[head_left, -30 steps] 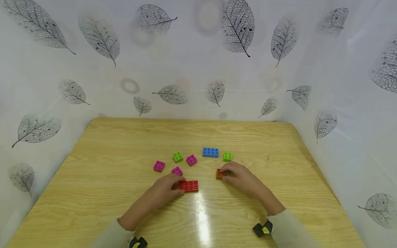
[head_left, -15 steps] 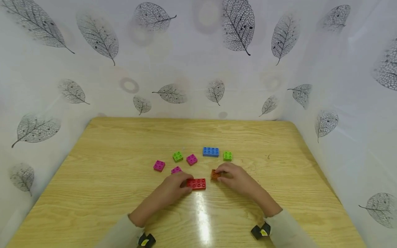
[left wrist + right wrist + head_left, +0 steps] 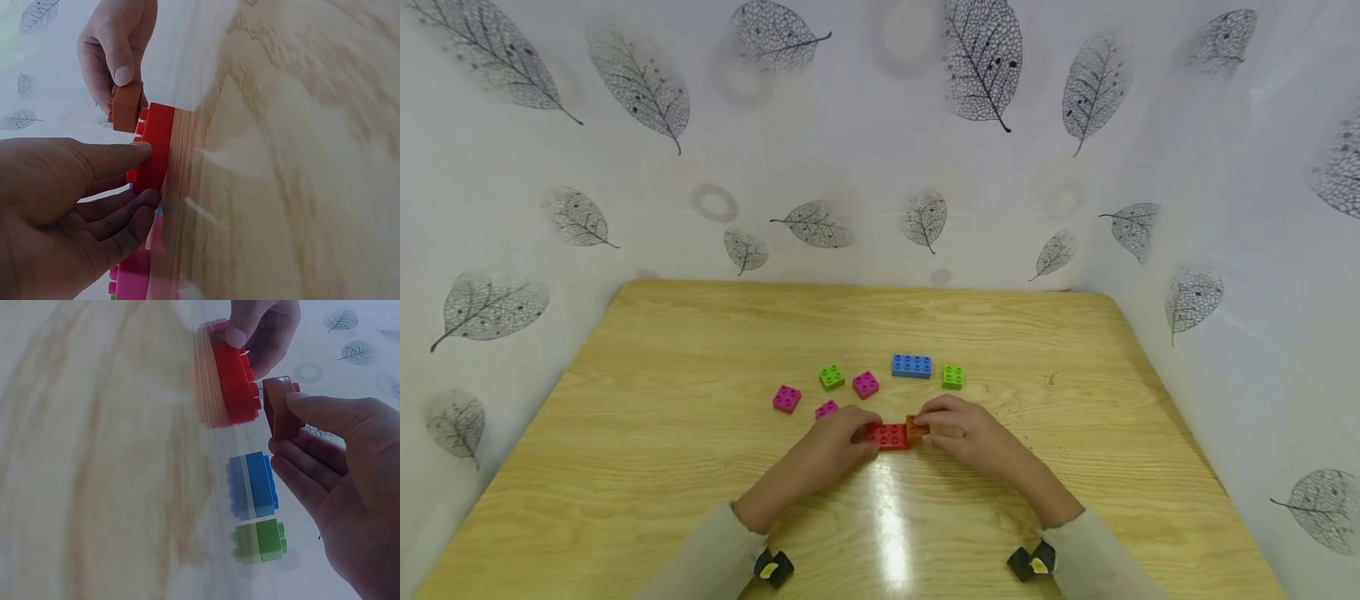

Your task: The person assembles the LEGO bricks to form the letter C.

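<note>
**Two-Handed Hold: Orange Block Raised at the Red Block's Right End**

1. Left hand (image 3: 841,437): pinching the left end of the red block (image 3: 891,437), thumb on the near side, fingers on the far side. The block appears to rest on the table (image 3: 700,350), studs upward. Gripping only this end probably keeps it steady and leaves the right-hand studs uncovered.

2. Right hand (image 3: 976,435): pinching the orange block (image 3: 284,425) between thumb and fingertips. The block is held clear of the table, at the red block's right end and higher than its studs. From the right wrist side, a narrow gap shows between the two. The sideways pinch seems chosen to keep the underside unobstructed.

3. Material: smooth, glossy, apparently moulded plastic. The red block is a long rectangle; the orange one is shorter. Both carry round studs.

4. Beyond the hands: a long blue block (image 3: 912,367) lies just beside a square green block (image 3: 952,377). Farther left, three pink blocks (image 3: 787,398) and another green block (image 3: 832,377) lie loosely scattered, studs up, perhaps spaced for easy picking.

5. Surroundings: pale wood-grain table, polished enough to reflect light; behind it, a white covering (image 3: 865,150) printed with skeletal leaves.
</note>
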{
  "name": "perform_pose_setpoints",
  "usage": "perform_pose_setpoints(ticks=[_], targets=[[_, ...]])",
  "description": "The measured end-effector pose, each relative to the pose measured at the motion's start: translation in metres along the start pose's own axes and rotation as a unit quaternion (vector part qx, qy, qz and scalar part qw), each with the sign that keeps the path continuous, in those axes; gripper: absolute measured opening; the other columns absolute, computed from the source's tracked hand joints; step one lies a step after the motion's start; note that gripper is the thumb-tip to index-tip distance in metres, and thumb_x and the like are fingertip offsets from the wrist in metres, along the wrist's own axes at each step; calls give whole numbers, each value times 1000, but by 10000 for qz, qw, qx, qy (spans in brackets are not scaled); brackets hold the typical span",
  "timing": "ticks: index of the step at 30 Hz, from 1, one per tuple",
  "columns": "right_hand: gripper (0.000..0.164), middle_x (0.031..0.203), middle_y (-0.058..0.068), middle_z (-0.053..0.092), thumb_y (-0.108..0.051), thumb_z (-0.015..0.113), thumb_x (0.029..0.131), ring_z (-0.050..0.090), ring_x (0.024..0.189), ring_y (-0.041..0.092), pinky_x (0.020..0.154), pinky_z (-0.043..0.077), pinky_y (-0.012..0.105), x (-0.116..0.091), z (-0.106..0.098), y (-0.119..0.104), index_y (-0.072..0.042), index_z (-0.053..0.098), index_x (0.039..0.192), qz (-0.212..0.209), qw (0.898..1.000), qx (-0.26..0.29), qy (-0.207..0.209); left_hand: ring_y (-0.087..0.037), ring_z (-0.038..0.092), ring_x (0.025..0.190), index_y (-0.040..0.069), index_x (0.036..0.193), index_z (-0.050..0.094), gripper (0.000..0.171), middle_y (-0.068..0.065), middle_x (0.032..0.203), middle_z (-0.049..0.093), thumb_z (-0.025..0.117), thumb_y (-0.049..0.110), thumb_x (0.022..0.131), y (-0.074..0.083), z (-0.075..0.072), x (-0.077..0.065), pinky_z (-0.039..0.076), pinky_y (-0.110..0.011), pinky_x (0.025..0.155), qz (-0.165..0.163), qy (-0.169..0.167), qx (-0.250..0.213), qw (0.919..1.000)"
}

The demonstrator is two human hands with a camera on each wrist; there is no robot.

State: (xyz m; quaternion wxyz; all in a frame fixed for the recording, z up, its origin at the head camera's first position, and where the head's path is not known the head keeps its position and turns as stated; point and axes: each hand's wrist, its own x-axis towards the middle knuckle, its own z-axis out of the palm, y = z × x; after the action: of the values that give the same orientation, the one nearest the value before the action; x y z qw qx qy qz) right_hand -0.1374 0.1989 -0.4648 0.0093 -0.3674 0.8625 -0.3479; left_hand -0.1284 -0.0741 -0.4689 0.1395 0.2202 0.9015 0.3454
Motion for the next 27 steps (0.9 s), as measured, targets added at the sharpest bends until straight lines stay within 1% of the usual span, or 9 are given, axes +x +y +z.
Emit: perform_pose_setpoints(ticks=[3, 5, 12, 19, 23, 27], targets=[[26, 121, 0, 66, -13, 75, 92, 63, 112, 18, 88, 56, 31, 1, 1, 2, -14, 75, 118, -294, 9995, -91, 114, -10, 56, 97, 10, 130, 65, 35, 2, 112, 64, 69, 21, 97, 1, 0, 2, 49, -31, 83, -12, 25, -45, 10000], [26, 121, 0, 66, -13, 75, 91, 64, 111, 18, 88, 56, 30, 1, 1, 2, -14, 75, 118, -402, 9989, -150, 165, -11, 56, 97, 10, 130, 65, 35, 2, 112, 64, 69, 20, 97, 2, 0, 3, 49, -32, 83, -27, 41, -66, 10000], [26, 121, 1, 66, -12, 76, 91, 64, 109, 17, 87, 56, 30, 0, 2, 3, -13, 75, 117, -377, 9989, -193, 186, -11, 55, 95, 10, 129, 65, 34, 3, 110, 63, 69, 21, 97, 3, 0, 4, 48, -31, 81, -44, 23, -132, 9999], [26, 120, 0, 66, -13, 76, 91, 64, 109, 17, 87, 56, 30, 0, 2, 2, -13, 75, 116, -324, 9990, -249, 170, -12, 57, 101, 10, 130, 65, 36, -1, 118, 65, 69, 21, 97, 4, 3, 5, 49, -35, 86, -68, -2, -120, 9999], [26, 118, 2, 66, -9, 77, 89, 65, 107, 18, 84, 57, 29, 0, 2, 2, -11, 75, 115, -542, 9977, -325, 239, -12, 57, 103, 10, 130, 64, 35, -1, 120, 65, 68, 21, 97, 6, 3, 6, 50, -36, 88, -95, -37, -126, 9999], [26, 116, 4, 66, -5, 78, 86, 66, 103, 18, 81, 57, 27, 1, 3, 3, -9, 75, 112, -790, 9957, -363, 334, -11, 55, 98, 11, 131, 64, 34, 2, 115, 64, 67, 21, 98, 7, 2, 6, 48, -32, 85, -59, -24, -87, 9999]])
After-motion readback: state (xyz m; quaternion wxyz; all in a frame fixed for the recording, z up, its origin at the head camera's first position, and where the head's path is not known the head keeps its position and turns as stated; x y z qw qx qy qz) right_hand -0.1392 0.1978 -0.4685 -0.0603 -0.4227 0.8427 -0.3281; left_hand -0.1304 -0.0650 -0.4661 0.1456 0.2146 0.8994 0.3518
